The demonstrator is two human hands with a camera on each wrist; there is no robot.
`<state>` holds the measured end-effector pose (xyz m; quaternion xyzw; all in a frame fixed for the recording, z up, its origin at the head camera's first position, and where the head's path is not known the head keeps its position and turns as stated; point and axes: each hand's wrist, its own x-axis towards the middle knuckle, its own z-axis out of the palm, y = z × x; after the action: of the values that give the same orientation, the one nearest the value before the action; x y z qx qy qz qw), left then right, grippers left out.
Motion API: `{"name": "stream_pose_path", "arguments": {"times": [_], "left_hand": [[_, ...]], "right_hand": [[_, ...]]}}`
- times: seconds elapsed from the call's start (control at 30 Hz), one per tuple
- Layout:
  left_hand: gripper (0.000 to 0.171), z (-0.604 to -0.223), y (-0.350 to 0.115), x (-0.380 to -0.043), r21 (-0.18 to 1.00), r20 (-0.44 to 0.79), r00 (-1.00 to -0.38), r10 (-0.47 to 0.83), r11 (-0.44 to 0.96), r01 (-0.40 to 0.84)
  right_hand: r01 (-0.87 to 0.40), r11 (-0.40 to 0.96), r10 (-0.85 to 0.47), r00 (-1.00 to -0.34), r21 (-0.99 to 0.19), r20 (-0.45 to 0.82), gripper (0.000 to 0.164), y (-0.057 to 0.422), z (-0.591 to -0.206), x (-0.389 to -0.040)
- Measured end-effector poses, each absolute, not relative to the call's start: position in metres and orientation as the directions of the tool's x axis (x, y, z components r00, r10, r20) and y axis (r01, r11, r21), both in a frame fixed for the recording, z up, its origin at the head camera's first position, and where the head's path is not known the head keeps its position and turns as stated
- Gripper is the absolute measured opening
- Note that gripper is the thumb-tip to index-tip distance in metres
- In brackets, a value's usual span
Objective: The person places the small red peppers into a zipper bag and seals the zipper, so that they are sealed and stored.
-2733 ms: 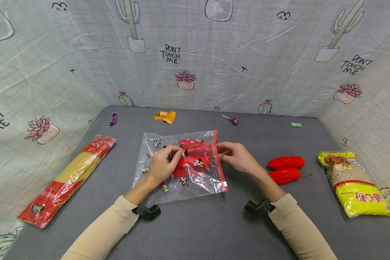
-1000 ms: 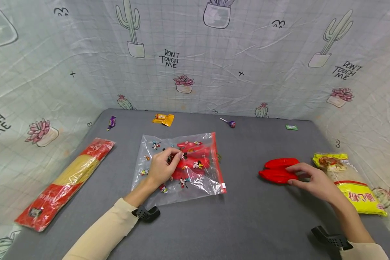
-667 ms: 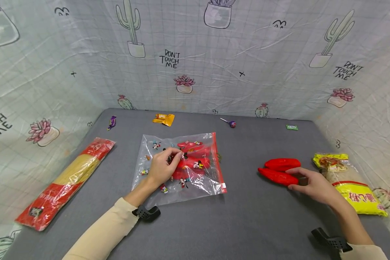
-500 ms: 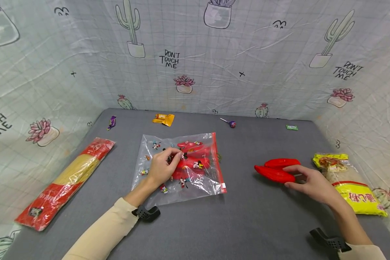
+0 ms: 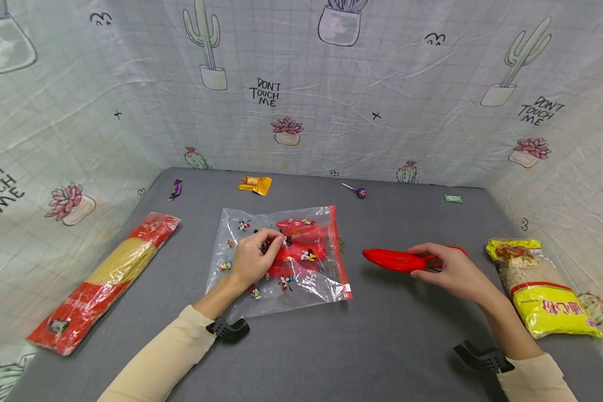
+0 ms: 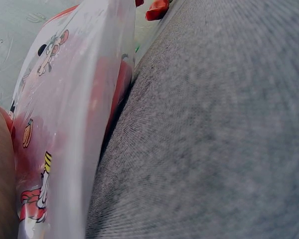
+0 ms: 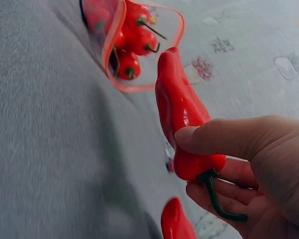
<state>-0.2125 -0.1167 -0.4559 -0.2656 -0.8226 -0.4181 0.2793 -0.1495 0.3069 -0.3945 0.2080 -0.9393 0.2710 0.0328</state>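
Observation:
My left hand (image 5: 253, 257) pinches the upper film of a clear zip bag (image 5: 293, 301) printed with cartoon figures. The bag's red-edged mouth faces right and gapes apart in the right wrist view, showing several red chili peppers (image 7: 139, 41) with green stems inside. Between thumb and fingers, my right hand (image 5: 449, 272) holds another red chili pepper (image 5: 389, 260) above the table, its tip toward the bag and its stem toward the palm. Behind that hand, mostly hidden in the head view, one more chili pepper (image 7: 175, 221) lies on the table.
A pack of noodles (image 5: 105, 282) lies at the left, a yellow pasta bag (image 5: 550, 296) at the right. Along the back are a purple-wrapped candy (image 5: 176, 190), an orange-yellow packet (image 5: 255, 185), a lollipop (image 5: 360, 192) and a small green packet (image 5: 453, 198).
My right hand went from the bag's mouth to the two peppers at the right, gripped the nearer one, lifted it and carried it left. The left hand stays on the bag.

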Motion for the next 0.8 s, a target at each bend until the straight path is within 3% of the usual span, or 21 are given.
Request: {"name": "stream_pose_path", "arguments": {"times": [0.8], "left_hand": [[0.008,-0.458,-0.116,-0.214,0.546,0.681,-0.702,0.207,0.496,0.675]], "right_hand": [[-0.438,0.689,-0.489,-0.869,-0.578,0.076,0.044,0.238,-0.402,-0.177]]}}
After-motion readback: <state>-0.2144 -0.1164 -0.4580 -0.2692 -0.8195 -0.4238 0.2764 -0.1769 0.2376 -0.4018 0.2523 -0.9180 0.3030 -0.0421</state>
